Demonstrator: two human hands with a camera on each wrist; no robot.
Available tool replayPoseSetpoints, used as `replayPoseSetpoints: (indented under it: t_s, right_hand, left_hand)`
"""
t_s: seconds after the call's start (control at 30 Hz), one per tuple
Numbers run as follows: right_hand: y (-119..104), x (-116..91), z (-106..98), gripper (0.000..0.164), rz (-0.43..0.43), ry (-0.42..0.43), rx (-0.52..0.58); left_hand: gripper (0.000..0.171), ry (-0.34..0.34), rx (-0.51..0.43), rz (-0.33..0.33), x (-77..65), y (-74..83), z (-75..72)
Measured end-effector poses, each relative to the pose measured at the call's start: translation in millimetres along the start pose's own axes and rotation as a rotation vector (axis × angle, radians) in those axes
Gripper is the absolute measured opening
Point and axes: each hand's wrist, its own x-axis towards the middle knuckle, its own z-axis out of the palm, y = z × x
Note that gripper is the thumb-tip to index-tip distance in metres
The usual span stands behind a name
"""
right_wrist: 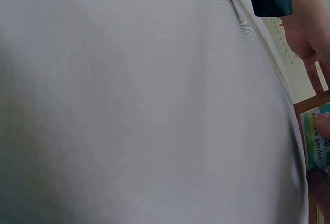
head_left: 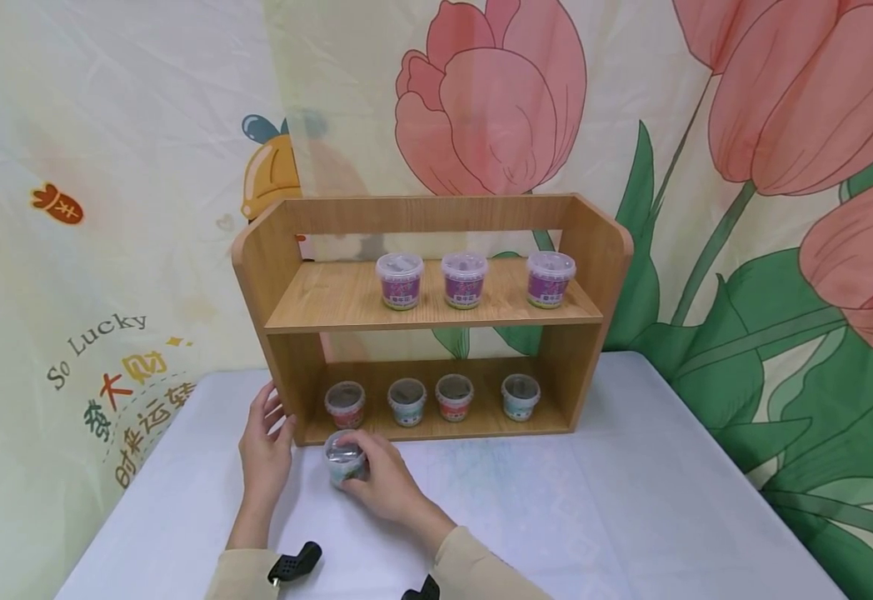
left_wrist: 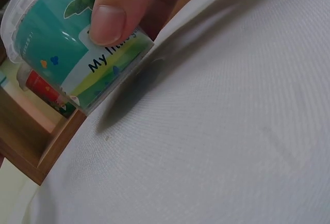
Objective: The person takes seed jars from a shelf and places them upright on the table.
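My right hand [head_left: 387, 479] pinches a small clear-lidded plastic tub [head_left: 341, 467] in front of the shelf's lower left corner. Its teal label [left_wrist: 56, 43] carries a leaf picture, and the right thumb [left_wrist: 111, 22] presses against it. The tub is at or just above the cloth; I cannot tell if it touches. At the wooden two-tier shelf [head_left: 436, 325], my left hand [head_left: 266, 454] rests by the left side panel with fingers extended, holding nothing visible. On the lower tier stand two red-labelled tubs [head_left: 345, 408] and two teal-labelled tubs [head_left: 407, 406].
Three purple-labelled tubs [head_left: 464, 283] stand on the upper tier, toward its middle and right. A white cloth [head_left: 556, 517] covers the table under the shelf. Behind hangs a backdrop [head_left: 182, 167] printed with tulips. Black wrist devices [head_left: 296, 564] sit by the sleeves.
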Motion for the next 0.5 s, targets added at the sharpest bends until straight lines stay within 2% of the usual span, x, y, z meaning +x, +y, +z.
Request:
replayPoseSetpoints:
  t_s: [0.5]
  right_hand:
    - [-1.9, -3.1, 1.8, 0.059, -0.012, 0.009, -0.023]
  left_hand:
    - [0.078, 0.002, 0.007, 0.006, 0.8, -1.6, 0.8]
